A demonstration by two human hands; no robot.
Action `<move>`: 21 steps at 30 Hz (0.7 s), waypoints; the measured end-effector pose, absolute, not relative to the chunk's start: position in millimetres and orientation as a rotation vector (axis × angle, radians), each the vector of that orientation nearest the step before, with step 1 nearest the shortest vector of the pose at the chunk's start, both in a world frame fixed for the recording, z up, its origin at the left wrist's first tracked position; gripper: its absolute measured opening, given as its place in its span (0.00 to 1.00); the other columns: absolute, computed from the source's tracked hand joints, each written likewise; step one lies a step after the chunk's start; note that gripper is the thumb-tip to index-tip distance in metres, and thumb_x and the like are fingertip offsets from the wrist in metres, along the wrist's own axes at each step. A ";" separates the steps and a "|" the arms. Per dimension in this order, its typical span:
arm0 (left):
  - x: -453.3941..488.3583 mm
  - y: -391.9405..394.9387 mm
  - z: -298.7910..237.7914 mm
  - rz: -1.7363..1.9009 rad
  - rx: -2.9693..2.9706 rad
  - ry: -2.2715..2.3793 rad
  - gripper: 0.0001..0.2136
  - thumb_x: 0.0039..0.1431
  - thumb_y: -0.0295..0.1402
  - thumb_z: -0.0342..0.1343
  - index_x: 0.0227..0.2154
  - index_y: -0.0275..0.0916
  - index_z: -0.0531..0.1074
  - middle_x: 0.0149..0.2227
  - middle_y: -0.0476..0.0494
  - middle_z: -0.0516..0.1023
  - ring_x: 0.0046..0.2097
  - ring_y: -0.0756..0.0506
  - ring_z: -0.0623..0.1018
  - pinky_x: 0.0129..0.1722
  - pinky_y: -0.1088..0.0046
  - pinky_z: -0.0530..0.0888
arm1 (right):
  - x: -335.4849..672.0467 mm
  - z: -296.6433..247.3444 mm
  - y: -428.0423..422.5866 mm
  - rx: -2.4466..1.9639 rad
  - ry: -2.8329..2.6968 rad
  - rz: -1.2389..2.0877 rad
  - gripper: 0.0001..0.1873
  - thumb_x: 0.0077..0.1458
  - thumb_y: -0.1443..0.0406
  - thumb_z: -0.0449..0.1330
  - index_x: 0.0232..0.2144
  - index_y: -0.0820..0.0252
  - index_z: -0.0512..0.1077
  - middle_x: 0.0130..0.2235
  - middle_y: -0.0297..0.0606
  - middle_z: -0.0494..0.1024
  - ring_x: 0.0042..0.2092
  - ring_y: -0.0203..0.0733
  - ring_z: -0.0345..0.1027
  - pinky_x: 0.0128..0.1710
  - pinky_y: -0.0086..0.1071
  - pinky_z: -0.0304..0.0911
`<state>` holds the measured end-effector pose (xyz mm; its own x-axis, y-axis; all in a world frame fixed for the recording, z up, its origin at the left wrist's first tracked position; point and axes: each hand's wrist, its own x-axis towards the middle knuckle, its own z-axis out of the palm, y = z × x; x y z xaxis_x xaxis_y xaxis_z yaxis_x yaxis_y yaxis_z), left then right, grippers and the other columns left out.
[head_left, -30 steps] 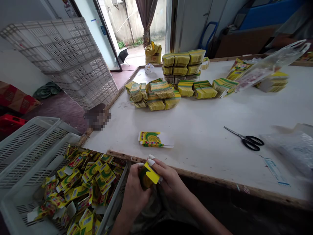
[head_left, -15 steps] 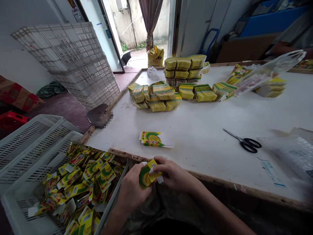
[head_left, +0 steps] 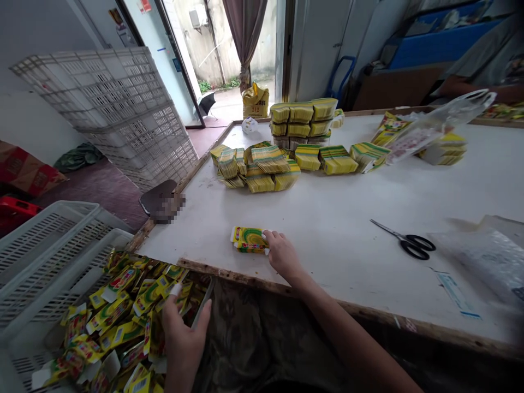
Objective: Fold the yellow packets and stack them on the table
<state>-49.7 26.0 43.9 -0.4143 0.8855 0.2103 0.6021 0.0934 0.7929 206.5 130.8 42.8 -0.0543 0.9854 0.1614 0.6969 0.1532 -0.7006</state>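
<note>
Red digits I read as 312 on the yellow woven sack (head_left: pixel 255 101) in the doorway, red-banded print on the flat yellow-green cartons (head_left: pixel 249 239) too small for me to read

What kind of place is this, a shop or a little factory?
Probably a small packing workshop. Bundles of flat yellow cartons are piled on the big table, a white crate is full of folded boxes, and more crates are stacked by the door.

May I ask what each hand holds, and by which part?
The right hand grips the flat carton stack by its right end; left hand lies among folded cartons in the crate, hold unclear.
</note>
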 end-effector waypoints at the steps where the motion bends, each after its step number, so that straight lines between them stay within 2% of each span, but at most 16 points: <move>1: -45.9 23.8 42.2 1.203 1.444 2.013 0.32 0.51 0.43 0.62 0.57 0.41 0.59 0.59 0.32 0.63 0.58 0.31 0.67 0.56 0.47 0.65 | 205.2 38.9 133.8 -1.617 -1.808 0.592 0.27 0.45 0.83 0.51 0.47 0.62 0.66 0.43 0.47 0.74 0.47 0.50 0.65 0.49 0.43 0.61; 5: -19.5 19.1 37.5 1.203 1.393 1.689 0.25 0.54 0.42 0.61 0.53 0.42 0.63 0.56 0.36 0.69 0.57 0.36 0.70 0.53 0.55 0.70 | 204.6 35.5 132.4 -1.579 -1.758 0.607 0.28 0.42 0.83 0.50 0.45 0.61 0.63 0.41 0.44 0.71 0.44 0.48 0.65 0.47 0.42 0.61; 8: 4.0 21.2 40.1 1.260 1.297 1.460 0.27 0.55 0.43 0.61 0.55 0.42 0.62 0.56 0.34 0.69 0.58 0.37 0.70 0.53 0.58 0.71 | 202.3 46.8 116.5 -1.465 -1.713 0.674 0.28 0.44 0.81 0.51 0.48 0.59 0.57 0.37 0.37 0.69 0.38 0.41 0.66 0.41 0.36 0.65; 10: 18.3 25.7 46.0 1.392 1.164 1.230 0.33 0.51 0.50 0.62 0.57 0.42 0.61 0.58 0.33 0.67 0.59 0.36 0.69 0.52 0.59 0.72 | 194.5 56.5 97.6 -1.366 -1.700 0.736 0.28 0.47 0.78 0.53 0.50 0.57 0.54 0.35 0.33 0.68 0.33 0.37 0.66 0.36 0.31 0.66; 12: 30.1 32.1 55.2 1.525 0.947 1.009 0.39 0.44 0.60 0.60 0.55 0.42 0.64 0.56 0.34 0.69 0.57 0.34 0.70 0.51 0.59 0.73 | 182.4 65.1 74.1 -1.238 -1.685 0.841 0.30 0.47 0.77 0.54 0.51 0.55 0.53 0.35 0.31 0.67 0.31 0.35 0.65 0.31 0.26 0.65; 14: 38.5 38.5 66.5 1.599 0.712 0.888 0.38 0.41 0.65 0.55 0.49 0.42 0.69 0.50 0.37 0.73 0.52 0.35 0.74 0.47 0.60 0.76 | 169.8 71.8 50.5 -1.005 -1.596 1.089 0.29 0.46 0.77 0.54 0.50 0.54 0.56 0.34 0.31 0.67 0.31 0.34 0.63 0.29 0.25 0.62; 16: 44.0 43.5 77.5 1.642 0.551 0.842 0.33 0.44 0.66 0.51 0.41 0.42 0.72 0.39 0.42 0.75 0.43 0.40 0.77 0.42 0.63 0.77 | 160.4 77.1 32.0 -0.871 -1.497 1.292 0.27 0.46 0.76 0.55 0.49 0.55 0.59 0.34 0.31 0.67 0.32 0.36 0.63 0.30 0.26 0.61; 18: 47.2 46.7 85.4 1.682 0.495 0.844 0.30 0.46 0.66 0.50 0.33 0.41 0.72 0.30 0.48 0.71 0.32 0.46 0.75 0.36 0.67 0.77 | 155.9 80.6 21.6 -0.836 -1.464 1.388 0.26 0.46 0.73 0.60 0.49 0.55 0.62 0.36 0.32 0.68 0.35 0.38 0.63 0.34 0.28 0.62; 21: 50.1 47.6 86.5 1.642 0.597 0.995 0.30 0.47 0.66 0.48 0.28 0.41 0.70 0.24 0.51 0.66 0.25 0.50 0.70 0.28 0.73 0.75 | 156.5 81.0 20.6 -0.867 -1.501 1.379 0.26 0.45 0.71 0.65 0.47 0.56 0.66 0.38 0.33 0.71 0.38 0.40 0.64 0.39 0.30 0.62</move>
<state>50.1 47.6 86.5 -0.3003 0.9484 -0.1021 -0.5294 -0.0767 0.8449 156.5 20.6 81.0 -0.3549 0.9225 0.1517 -0.0730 0.1344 -0.9882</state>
